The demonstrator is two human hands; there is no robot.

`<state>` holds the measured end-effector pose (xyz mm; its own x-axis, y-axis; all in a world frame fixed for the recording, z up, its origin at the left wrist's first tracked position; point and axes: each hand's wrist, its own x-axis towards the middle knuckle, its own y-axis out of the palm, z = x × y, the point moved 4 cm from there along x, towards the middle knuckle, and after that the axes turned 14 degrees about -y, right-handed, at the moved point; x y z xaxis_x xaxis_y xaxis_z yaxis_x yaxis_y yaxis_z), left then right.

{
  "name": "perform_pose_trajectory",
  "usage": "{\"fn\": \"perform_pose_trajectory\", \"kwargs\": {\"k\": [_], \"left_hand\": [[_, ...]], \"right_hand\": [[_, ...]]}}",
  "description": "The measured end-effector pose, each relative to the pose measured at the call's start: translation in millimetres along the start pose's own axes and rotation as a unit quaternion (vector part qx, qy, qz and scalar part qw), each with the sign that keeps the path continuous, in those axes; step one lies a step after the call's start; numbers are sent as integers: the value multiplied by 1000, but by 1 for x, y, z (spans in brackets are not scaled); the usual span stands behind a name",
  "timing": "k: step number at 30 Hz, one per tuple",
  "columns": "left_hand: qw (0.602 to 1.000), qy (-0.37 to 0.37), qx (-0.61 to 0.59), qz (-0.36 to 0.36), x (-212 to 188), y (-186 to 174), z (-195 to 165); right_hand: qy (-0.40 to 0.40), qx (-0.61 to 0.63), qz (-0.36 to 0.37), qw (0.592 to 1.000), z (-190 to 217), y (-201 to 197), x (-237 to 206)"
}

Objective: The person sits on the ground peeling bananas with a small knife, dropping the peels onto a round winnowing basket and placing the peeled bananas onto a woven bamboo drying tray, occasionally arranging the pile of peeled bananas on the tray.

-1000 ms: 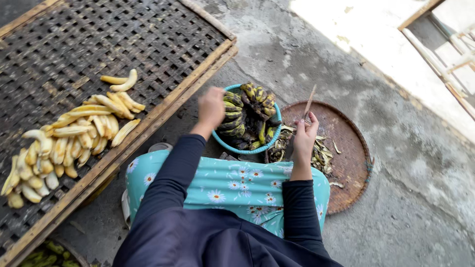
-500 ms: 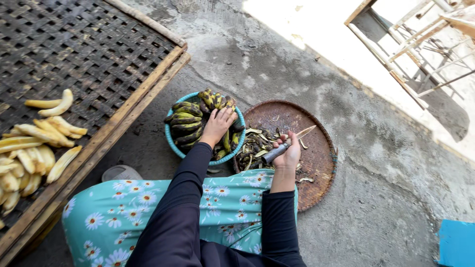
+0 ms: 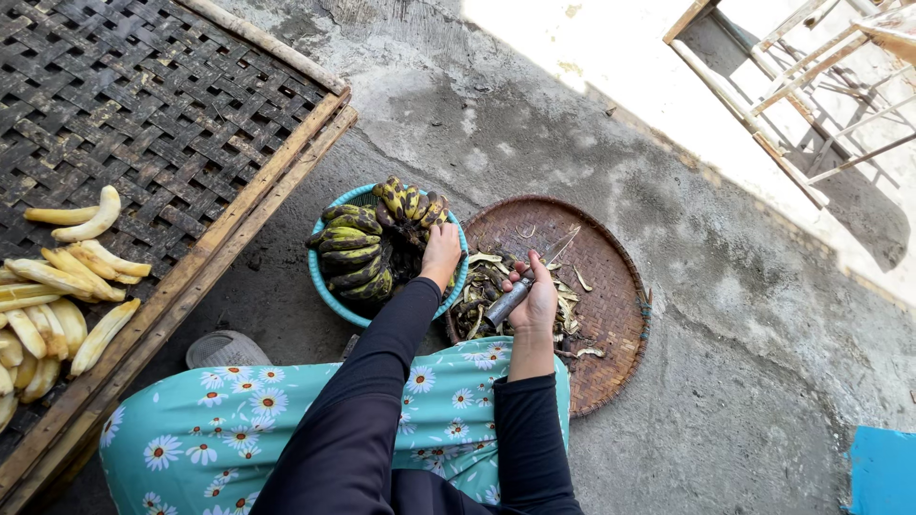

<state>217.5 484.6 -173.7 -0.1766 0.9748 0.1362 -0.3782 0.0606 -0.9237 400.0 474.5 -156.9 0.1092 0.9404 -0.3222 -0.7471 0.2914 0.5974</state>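
Reaching left hand (image 3: 441,254) into blue bowl (image 3: 329,298), fingers grasping dark unpeeled bananas (image 3: 367,250) at bowl's right rim. Right hand (image 3: 536,300) over round woven tray (image 3: 611,315), fingers clenched round knife (image 3: 510,298). Peels (image 3: 477,296) heaped on tray. Peeled bananas (image 3: 57,296) on bamboo rack (image 3: 143,105), far left.

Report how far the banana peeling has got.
Done: a batch of peeled bananas lies on the woven rack, and peels sit on the round tray. In hand: the left hand reaches into the blue bowl; the right hand holds a knife. Left: dark unpeeled bananas fill the bowl.
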Motion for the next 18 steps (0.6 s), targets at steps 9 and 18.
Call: {"fn": "perform_pose_trajectory", "kwargs": {"k": [9, 18], "left_hand": [[813, -121, -567, 59, -12, 10, 53], [370, -158, -880, 253, -28, -11, 79]], "right_hand": [[-4, -4, 33, 999, -7, 5, 0], [-153, -247, 184, 939, 15, 76, -65]]}}
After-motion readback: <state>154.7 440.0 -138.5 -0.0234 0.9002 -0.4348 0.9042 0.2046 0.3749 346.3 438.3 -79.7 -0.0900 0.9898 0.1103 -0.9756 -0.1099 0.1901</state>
